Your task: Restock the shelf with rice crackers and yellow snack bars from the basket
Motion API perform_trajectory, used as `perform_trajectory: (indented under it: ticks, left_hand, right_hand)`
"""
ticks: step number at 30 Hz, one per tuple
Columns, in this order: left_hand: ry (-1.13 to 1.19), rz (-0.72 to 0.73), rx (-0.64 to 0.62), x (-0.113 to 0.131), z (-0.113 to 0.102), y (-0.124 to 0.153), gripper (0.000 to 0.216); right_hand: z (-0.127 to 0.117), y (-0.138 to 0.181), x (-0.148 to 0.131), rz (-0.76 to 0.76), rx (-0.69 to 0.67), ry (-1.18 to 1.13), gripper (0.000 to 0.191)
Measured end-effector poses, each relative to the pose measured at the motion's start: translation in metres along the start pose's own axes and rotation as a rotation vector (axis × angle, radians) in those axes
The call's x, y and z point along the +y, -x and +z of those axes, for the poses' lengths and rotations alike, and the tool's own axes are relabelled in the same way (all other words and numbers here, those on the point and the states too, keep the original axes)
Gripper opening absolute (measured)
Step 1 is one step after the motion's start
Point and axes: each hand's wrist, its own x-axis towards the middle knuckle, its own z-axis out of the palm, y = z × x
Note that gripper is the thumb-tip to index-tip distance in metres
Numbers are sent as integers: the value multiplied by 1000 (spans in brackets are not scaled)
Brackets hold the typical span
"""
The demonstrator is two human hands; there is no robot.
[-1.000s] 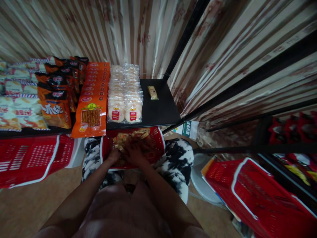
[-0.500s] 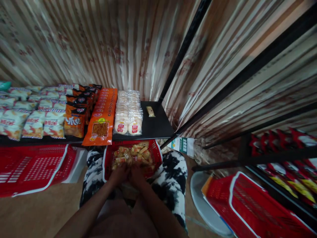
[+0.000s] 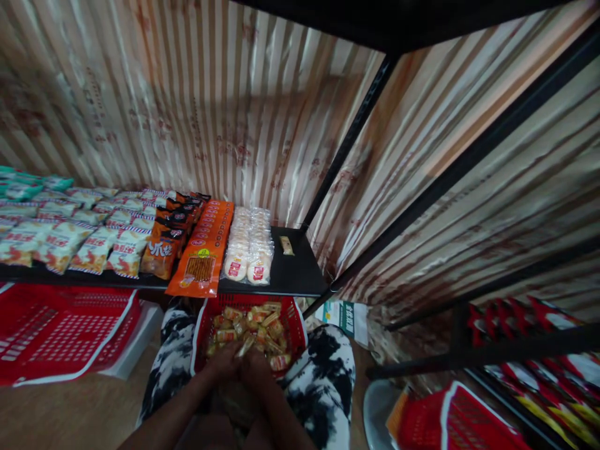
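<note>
Head view: my left hand (image 3: pixel 224 370) and right hand (image 3: pixel 257 369) meet at the near rim of the red basket (image 3: pixel 297 325), fingers among snack packets (image 3: pixel 253 319). I cannot tell the grip, too dark. Beyond the hands, a black shelf (image 3: pixel 300 275) holds rice crackers (image 3: pixel 248 250) and a lone packet (image 3: pixel 287 245).

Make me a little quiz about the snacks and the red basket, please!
1. True or false: the left hand and the right hand both reach into the red basket of small snack packs.
2. What lies alone on the bare end of the black shelf? A) one small pack B) a bottle C) a cup
3. What colour are the long packets just left of the clear cracker packs?
Key: 1 true; 2 A; 3 orange.
</note>
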Motion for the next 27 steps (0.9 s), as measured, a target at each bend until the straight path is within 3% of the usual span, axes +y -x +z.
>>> perform_trajectory:
  ticks: [5,9,12,21,27]
  left_hand:
    - [4,-46,123,7,-2,2,59]
    - [-24,-36,148,15,-3,5,49]
    - [-46,-40,176,20,-4,9,44]
    - [-118,-115,184,23,-5,13,42]
    - [-113,-95,223,24,-6,14,38]
  right_hand:
    - [9,-1,9,3,70,32,58]
    - [13,-1,9,-12,97,-21,55]
    - [8,0,5,-15,32,-58,55]
    - [4,1,1,41,1,-80,46]
    - [12,-1,9,-5,117,-110,50]
